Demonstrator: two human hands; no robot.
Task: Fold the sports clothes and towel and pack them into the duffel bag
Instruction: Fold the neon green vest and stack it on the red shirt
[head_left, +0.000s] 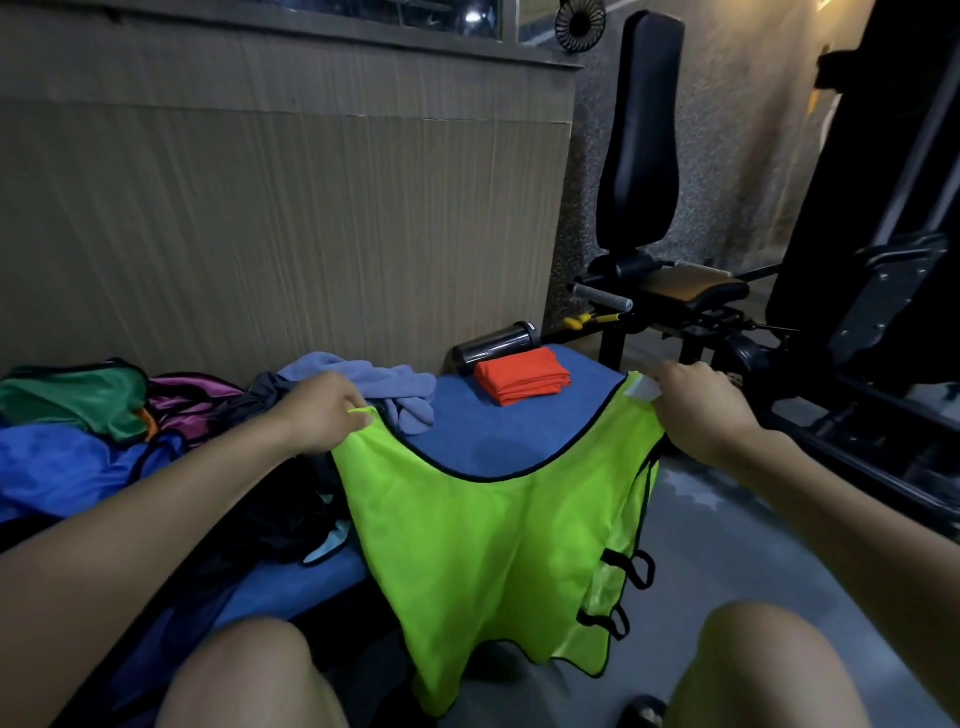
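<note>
Head view. A gym corner with a ribbed beige wall panel (270, 218), a speckled stone wall and a black padded weight bench (644, 156) at right; in the foreground, a low surface covered by a blue towel-like cloth (478, 410). The left hand (317, 410) pinches one shoulder strap of a neon-green mesh training bib with black trim (493, 545), fingers curled round the fabric; the right hand (696, 400) pinches the other strap beside a white label. The bib hangs spread between both hands, its upper edge over the near part of the blue cloth, its lower hem falling in front of the person's bare knees. On the cloth beyond it lie a folded orange garment (522, 375), a crumpled lavender towel (395, 389) and, just behind the orange garment, a dark cylindrical bottle (493, 345) on its side. At left, a heap of unfolded clothes: green (78, 400), purple (192, 400), blue (67, 467) and black (280, 514) pieces.
</note>
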